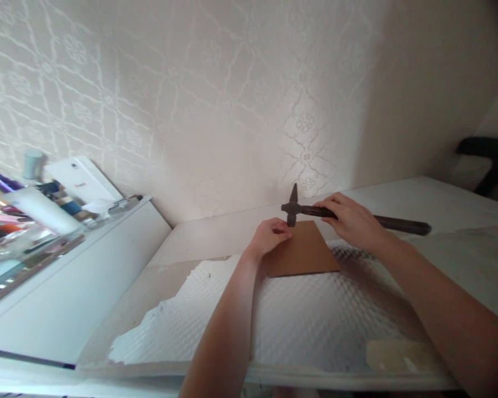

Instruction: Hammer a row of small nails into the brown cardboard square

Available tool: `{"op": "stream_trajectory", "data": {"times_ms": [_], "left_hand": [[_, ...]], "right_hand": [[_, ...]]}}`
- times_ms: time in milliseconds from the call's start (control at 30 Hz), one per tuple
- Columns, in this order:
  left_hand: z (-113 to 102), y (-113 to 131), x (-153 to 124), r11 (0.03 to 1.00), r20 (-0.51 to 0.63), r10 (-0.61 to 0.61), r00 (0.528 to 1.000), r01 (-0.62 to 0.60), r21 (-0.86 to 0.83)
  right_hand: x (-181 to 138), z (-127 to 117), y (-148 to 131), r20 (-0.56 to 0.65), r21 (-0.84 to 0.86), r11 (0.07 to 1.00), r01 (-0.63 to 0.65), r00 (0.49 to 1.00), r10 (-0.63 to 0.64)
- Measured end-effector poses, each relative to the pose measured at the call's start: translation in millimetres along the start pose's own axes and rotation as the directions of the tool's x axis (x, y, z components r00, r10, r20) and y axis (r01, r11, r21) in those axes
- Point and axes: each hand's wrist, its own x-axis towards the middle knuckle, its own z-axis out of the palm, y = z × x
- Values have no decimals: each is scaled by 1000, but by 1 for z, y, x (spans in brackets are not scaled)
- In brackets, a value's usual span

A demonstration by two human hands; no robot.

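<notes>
My right hand (351, 218) is closed around the handle of a dark hammer (398, 224), close to its head (291, 207). The hammer head hovers just above the far corner of a brown cardboard square (302, 254). My left hand (269, 235) rests on the board's far left edge, its fingers pinched together right under the hammer head. What the fingers pinch is too small to make out. The board lies on a white textured sheet (299, 320) on the table (440, 193).
A patterned wall rises right behind the table. At the left stands a white shelf (87, 265) with tubes, bottles and a white box (83, 179). A dark chair part (487, 149) shows at the far right. A pale scrap (398, 354) lies near the table's front edge.
</notes>
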Motion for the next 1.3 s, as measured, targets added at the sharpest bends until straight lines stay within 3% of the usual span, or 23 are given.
{"op": "stream_trajectory", "data": {"times_ms": [300, 1300], "left_hand": [[3, -1, 0, 994, -3, 28, 1000, -27, 110], [4, -3, 1, 978, -3, 74, 997, -72, 194]], "right_hand": [[0, 0, -1, 14, 12, 1000, 12, 1000, -12], [0, -5, -15, -50, -60, 994, 87, 995, -90]]}}
